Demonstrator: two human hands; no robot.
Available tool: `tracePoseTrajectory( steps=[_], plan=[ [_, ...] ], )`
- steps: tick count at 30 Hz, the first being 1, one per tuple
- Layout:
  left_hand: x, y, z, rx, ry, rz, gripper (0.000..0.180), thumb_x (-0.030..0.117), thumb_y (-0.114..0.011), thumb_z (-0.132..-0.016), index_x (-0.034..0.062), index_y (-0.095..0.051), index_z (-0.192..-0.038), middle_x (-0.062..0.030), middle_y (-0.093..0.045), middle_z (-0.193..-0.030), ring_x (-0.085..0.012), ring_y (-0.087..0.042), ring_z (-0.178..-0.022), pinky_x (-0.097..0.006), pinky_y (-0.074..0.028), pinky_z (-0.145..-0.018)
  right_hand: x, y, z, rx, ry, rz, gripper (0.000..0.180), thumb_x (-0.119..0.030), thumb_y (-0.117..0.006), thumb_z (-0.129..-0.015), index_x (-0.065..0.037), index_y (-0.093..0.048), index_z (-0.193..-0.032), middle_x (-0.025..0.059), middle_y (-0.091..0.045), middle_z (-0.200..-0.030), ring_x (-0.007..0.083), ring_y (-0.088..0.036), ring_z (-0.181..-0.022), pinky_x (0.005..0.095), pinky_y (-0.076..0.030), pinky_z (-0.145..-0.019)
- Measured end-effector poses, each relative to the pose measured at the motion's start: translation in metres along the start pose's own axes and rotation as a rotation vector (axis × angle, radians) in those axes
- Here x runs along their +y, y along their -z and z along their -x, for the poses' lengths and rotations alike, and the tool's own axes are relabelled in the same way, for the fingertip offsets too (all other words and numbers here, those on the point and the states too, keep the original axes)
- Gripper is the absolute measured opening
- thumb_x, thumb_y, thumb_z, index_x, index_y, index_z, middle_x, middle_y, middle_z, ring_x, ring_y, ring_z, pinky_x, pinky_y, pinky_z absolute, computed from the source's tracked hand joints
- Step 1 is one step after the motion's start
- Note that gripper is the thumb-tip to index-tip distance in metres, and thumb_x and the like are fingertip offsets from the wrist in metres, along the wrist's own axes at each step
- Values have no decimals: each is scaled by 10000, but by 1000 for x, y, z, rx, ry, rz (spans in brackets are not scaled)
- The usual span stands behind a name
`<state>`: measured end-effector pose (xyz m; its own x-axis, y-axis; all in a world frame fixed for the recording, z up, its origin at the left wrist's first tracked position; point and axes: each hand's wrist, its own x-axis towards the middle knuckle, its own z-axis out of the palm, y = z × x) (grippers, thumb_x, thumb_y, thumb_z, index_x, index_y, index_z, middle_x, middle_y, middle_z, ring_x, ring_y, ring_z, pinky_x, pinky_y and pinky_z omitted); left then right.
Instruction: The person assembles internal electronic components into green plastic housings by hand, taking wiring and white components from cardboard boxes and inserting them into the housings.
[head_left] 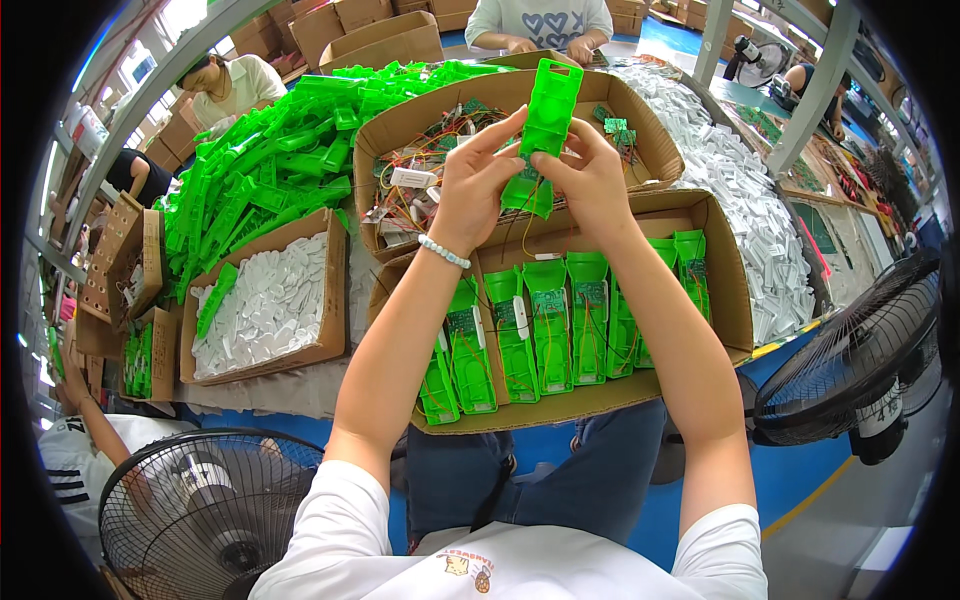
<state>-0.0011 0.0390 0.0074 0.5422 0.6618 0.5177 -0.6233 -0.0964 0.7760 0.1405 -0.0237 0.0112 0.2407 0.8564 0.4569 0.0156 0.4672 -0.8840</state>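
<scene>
Both my hands hold up one green plastic housing [552, 100] above the cardboard boxes. Closed around its left edge is my left hand [480, 185], with the thumb near the lower part. My right hand [588, 178] grips the other edge, its thumb pressed on the housing's face. A small circuit board seems to lie under the thumbs, mostly hidden, and a thin wire hangs below. Under my forearms, a cardboard box [560, 408] holds several green housings [552, 335] standing in a row, fitted with circuit boards and wires.
Behind it, another box [400, 115] contains wired boards. Green housings [265, 165] are heaped at the left, beside a box of white plastic parts [265, 300]. More white parts [740, 190] pile up at right. Fans [210, 510] stand on both sides. Other people [540, 25] sit around the table.
</scene>
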Motion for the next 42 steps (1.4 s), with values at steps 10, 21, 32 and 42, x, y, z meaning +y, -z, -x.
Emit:
tracePoseTrajectory(
  steps=[10, 21, 32, 42],
  plan=[
    [-2, -1, -1, 27, -46, -8, 511, -103, -529, -826, -64, -507, -1334, -146, -573, -1330, -262, -588, -1203, -352, -509, -980, 12, -3, -1, 29, 122, 0, 496, -64, -708, -816, 44, -508, -1257, 104, -628, -1124, 163, -656, -981, 277, -544, -798],
    [-2, -1, 0, 50, -54, 3, 478, -104, -527, -827, -74, -522, -1304, -154, -579, -1317, -258, -608, -1173, -341, -533, -934, 9, -9, 3, 50, 114, 3, 492, -64, -708, -809, 33, -512, -1250, 98, -615, -1114, 166, -652, -977, 276, -536, -789],
    [-1, 1, 1, 69, -73, -16, 477, -111, -507, -840, -71, -539, -1315, -149, -606, -1282, -254, -624, -1146, -332, -544, -915, 10, -9, 2, 19, 130, -58, 480, -71, -705, -816, 24, -516, -1248, 96, -617, -1128, 167, -649, -987, 273, -535, -797],
    [-3, 1, 1, 54, -75, -20, 479, -115, -514, -850, -58, -542, -1325, -142, -612, -1279, -250, -621, -1153, -331, -538, -932, 9, -6, 1, 30, 114, -5, 484, -70, -703, -820, 32, -518, -1256, 106, -624, -1143, 169, -652, -985, 279, -541, -809]
  ],
)
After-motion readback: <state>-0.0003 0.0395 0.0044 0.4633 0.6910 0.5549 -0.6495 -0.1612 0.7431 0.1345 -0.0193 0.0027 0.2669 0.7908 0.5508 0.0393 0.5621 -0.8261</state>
